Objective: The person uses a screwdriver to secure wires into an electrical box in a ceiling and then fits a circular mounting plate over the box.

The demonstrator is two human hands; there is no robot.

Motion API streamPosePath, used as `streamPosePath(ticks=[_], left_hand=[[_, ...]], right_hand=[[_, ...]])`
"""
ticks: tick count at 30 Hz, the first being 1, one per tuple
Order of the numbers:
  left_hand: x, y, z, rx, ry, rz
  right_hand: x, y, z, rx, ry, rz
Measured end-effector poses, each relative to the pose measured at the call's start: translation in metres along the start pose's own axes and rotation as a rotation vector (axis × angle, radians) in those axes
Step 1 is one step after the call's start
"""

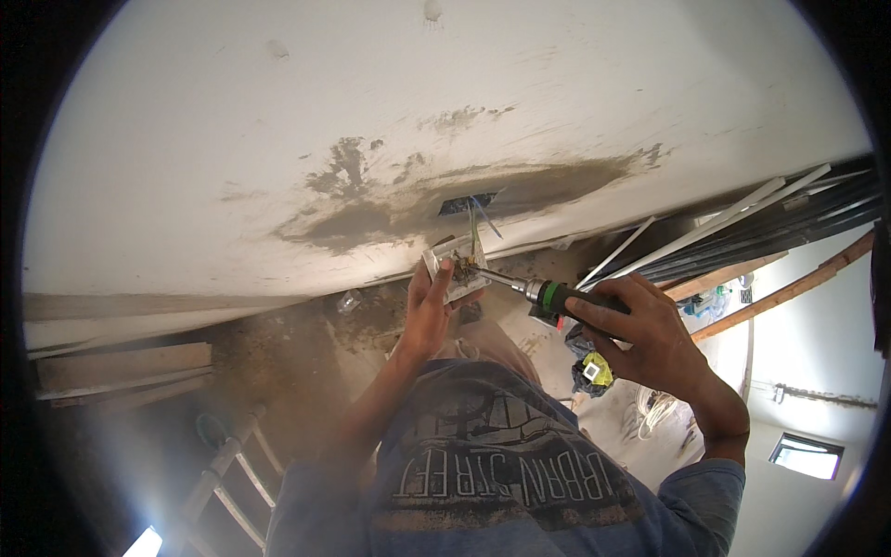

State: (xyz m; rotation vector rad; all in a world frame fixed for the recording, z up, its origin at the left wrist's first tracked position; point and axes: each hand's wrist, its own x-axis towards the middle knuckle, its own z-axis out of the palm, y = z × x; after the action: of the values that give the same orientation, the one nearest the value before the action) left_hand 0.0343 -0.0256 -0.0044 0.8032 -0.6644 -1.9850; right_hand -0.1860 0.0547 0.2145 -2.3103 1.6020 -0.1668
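At the far left, pale boards [125,367] lie stacked near the wall's foot, with a metal ladder [227,473] standing below them. Next comes the left hand [428,308], closed around a white electrical fitting [452,255], thumb on its face. The fitting hangs just below a dark rectangular opening [467,204] in the white wall [557,84] (the plaster around it is smeared grey), and thin wires [474,223] run between the two. From the right, a screwdriver [554,297] with a green-and-black handle points at the fitting; its tip seems to touch the terminals, though that spot is too small to be sure. The right hand [647,332] is wrapped around the handle. Beyond lie a coil of pale cable [655,408], white strips [719,223] and black lengths [798,223].
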Motion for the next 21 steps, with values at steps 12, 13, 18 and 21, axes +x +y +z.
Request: streamPosePath(ticks=[12,13,18,21], left_hand=[[-0.004,0.001,0.008,-0.02,0.064,0.004],[-0.003,-0.002,0.009,-0.038,0.07,0.0],[-0.001,-0.007,0.007,-0.106,0.05,-0.022],[-0.002,-0.006,0.009,-0.126,0.042,-0.01]], right_hand=[[0.035,-0.04,-0.034,-0.104,-0.167,0.233],[0.038,-0.043,-0.037,-0.163,-0.263,0.298],[0.048,-0.037,-0.046,-0.252,-0.178,-0.301],[0.051,-0.042,-0.043,-0.219,-0.03,-0.224]])
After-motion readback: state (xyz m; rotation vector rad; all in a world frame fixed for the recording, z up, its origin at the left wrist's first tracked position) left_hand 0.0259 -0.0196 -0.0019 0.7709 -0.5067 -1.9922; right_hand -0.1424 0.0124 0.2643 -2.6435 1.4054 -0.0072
